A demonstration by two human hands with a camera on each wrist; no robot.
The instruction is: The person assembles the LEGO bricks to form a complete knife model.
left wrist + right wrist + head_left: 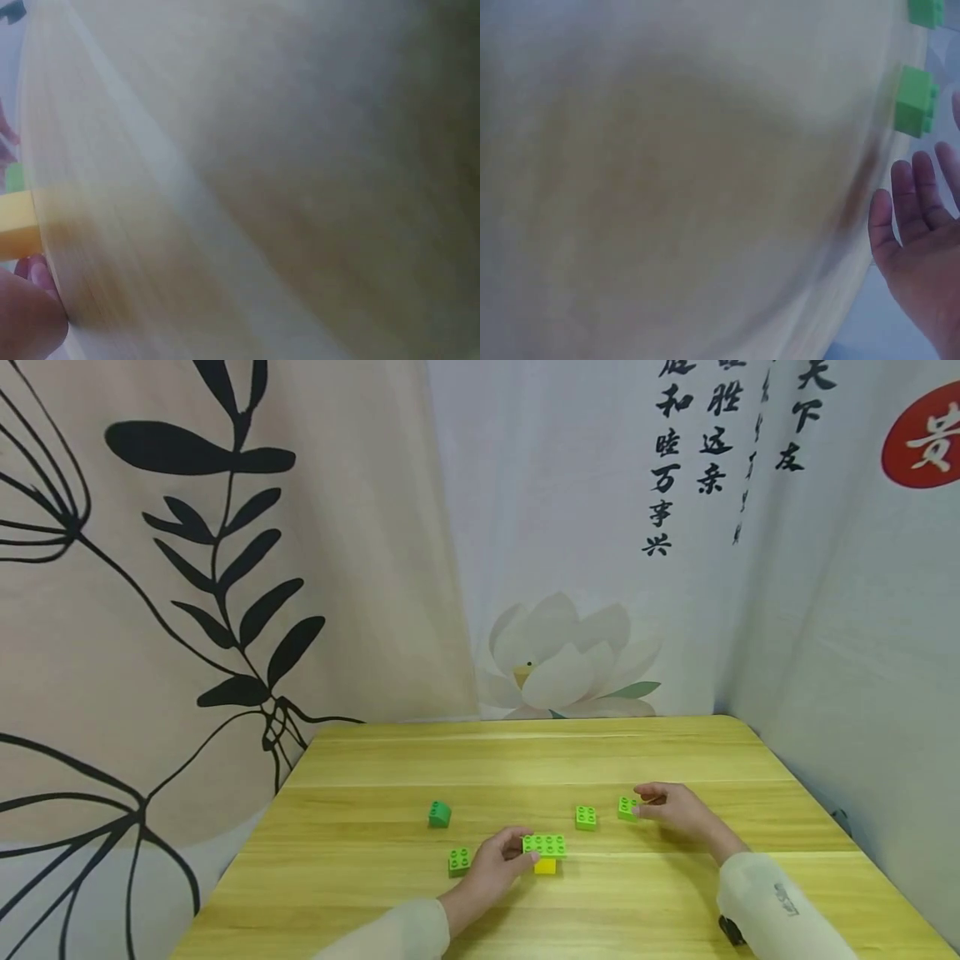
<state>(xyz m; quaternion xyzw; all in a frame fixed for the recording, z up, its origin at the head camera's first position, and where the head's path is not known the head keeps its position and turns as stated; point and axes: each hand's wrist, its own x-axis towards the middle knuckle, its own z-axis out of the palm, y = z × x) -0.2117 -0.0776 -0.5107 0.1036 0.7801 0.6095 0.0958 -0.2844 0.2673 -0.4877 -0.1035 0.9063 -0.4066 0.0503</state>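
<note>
My left hand (489, 867) grips the left end of a long light-green toy building brick (546, 845), thumb on the near side and fingers behind. Under that brick sits a yellow brick (546, 867), which also shows at the left edge of the left wrist view. At the right, my right hand (681, 812) reaches over the table with fingers parted around the near side of a small light-green brick (626, 808). In the right wrist view its fingers (904, 195) are extended and apart from the green brick (913, 101).
Another small light-green brick (586, 817) stands between the hands. Left of my left hand are a green brick (459, 862) and, farther back, a darker green brick with a sloped side (439, 814). The wooden table (360, 893) ends at a printed curtain (390, 568).
</note>
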